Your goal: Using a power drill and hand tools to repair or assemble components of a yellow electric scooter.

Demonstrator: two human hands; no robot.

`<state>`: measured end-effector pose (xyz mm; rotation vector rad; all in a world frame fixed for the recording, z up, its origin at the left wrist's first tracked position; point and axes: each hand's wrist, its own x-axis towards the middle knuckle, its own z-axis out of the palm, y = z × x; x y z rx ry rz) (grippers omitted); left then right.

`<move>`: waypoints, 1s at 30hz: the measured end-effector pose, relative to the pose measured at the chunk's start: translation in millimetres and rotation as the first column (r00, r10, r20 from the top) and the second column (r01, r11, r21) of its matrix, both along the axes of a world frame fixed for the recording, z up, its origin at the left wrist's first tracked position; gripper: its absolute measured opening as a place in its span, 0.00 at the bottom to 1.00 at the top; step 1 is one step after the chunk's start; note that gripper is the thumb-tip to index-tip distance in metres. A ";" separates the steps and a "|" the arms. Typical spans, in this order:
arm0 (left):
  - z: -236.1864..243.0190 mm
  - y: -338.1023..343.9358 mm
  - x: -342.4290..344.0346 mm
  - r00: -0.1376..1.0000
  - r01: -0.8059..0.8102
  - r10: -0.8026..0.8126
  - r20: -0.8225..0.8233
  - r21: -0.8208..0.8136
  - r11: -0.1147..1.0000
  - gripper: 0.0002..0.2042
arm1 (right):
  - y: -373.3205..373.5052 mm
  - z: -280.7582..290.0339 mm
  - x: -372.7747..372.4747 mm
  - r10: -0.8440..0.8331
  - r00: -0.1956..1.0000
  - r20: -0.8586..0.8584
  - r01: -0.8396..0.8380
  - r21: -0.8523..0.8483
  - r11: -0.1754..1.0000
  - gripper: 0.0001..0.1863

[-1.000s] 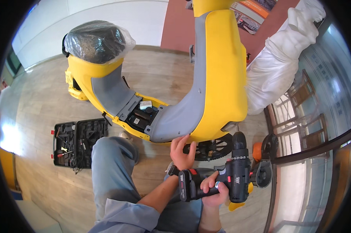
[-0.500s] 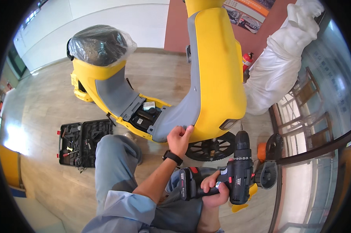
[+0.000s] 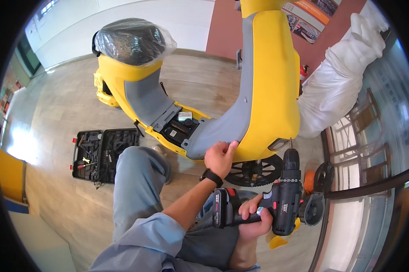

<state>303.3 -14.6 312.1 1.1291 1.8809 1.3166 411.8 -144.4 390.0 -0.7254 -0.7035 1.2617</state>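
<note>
A yellow and grey scooter [image 3: 272, 81] stands before me, its floor compartment [image 3: 179, 130] uncovered and its seat [image 3: 129, 41] wrapped in clear plastic. My left hand [image 3: 219, 158] grips the lower edge where the grey panel meets the yellow bodywork, fingers curled and thumb on top. My right hand [image 3: 254, 222] is closed on the handle of a black cordless drill [image 3: 287, 199], held upright in the picture. Its thin bit points at the yellow panel's lower corner, beside a small recessed opening [image 3: 278, 144]; whether it touches I cannot tell. Below the bodywork is a black wheel [image 3: 254, 172].
An open black tool case [image 3: 105, 156] lies left of my bent leg. A white draped statue [image 3: 331, 86] and a red fire extinguisher [image 3: 303, 72] stand behind the scooter. On the right are black and orange parts [image 3: 317, 181] and a glass panel [image 3: 381, 113]; yellow pieces lie under the drill.
My left hand's fingers, spread a second ago, have curled onto the panel edge. The drill's tip has come closer to the yellow lower corner. The whole view has shifted slightly.
</note>
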 end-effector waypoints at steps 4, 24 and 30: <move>-11.8 -8.3 -0.5 0.997 -0.009 0.016 -0.074 0.093 0.996 0.19 | 2.7 -2.2 -1.0 0.004 0.999 0.043 -0.003 -0.010 1.000 0.41; 11.1 5.7 24.2 0.967 -0.252 0.226 0.121 0.290 0.923 0.20 | -9.7 -10.8 42.8 0.023 0.991 -0.133 0.001 0.177 0.984 0.41; 18.4 17.5 7.7 0.990 -0.067 0.062 0.131 0.038 0.997 0.30 | -8.5 -12.7 47.4 0.090 0.984 -0.154 -0.071 0.128 0.989 0.42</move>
